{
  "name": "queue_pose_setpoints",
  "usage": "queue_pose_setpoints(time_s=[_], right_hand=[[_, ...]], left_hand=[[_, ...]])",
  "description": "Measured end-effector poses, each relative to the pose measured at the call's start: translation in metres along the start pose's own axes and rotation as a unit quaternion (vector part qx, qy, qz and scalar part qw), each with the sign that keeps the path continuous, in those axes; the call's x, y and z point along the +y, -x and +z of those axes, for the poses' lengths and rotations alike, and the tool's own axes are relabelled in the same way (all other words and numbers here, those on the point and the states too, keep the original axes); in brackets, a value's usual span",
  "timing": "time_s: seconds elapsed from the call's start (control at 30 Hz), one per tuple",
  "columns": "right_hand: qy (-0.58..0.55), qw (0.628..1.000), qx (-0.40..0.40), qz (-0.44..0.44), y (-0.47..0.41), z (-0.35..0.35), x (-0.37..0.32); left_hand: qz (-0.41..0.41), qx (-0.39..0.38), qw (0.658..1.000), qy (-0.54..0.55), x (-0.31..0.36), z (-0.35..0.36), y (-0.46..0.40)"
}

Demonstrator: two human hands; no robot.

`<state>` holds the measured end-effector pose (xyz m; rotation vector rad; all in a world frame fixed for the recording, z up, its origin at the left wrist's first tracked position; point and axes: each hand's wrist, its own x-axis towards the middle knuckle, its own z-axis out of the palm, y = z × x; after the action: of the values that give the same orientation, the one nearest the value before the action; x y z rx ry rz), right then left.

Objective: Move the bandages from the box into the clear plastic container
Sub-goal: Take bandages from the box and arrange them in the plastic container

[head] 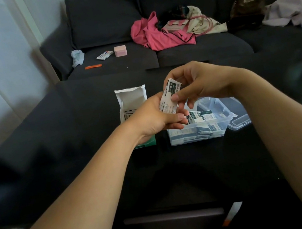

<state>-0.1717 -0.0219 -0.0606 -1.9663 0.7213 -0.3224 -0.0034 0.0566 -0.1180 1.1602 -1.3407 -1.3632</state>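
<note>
I hold a small stack of bandages (169,98) between both hands above the dark tabletop (71,148): my left hand (153,120) cups its lower end, my right hand (199,83) pinches the top, thumb in front. Just below sits the clear plastic container (199,132), with the open box (131,105) to its left.

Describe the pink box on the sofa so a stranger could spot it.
Look at the dark sofa behind the table, on its left seat cushion. The pink box sits just right of a white packet; it is the only small, blocky pink thing there.
</note>
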Motion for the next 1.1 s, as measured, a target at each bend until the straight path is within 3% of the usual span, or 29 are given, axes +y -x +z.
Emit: queue_pose_setpoints(time_s=[0.33,0.43,0.53,0.63,1.1], right_hand=[[-0.032,0.999,-0.024,0.024,-0.012,-0.005,0.020],[-0.052,0.997,0.011,0.051,-0.011,-0.020,0.029],[0.017,0.992,0.044,0.120,-0.009,-0.029,0.043],[0.053,0.983,0.006,0.176,-0.016,-0.022,0.054],[0.119,0.952,-0.091,0.266,-0.042,-0.016,0.058]], left_hand=[[-0.021,0.029,0.999,0.009,-0.010,0.005,-0.013],[-0.026,0.060,0.994,-0.090,-0.011,-0.003,-0.015],[0.040,0.122,0.946,-0.298,-0.011,-0.007,-0.013],[0.101,0.133,0.895,-0.413,-0.010,-0.005,-0.008],[0.060,0.048,0.811,-0.580,-0.018,-0.009,-0.011]])
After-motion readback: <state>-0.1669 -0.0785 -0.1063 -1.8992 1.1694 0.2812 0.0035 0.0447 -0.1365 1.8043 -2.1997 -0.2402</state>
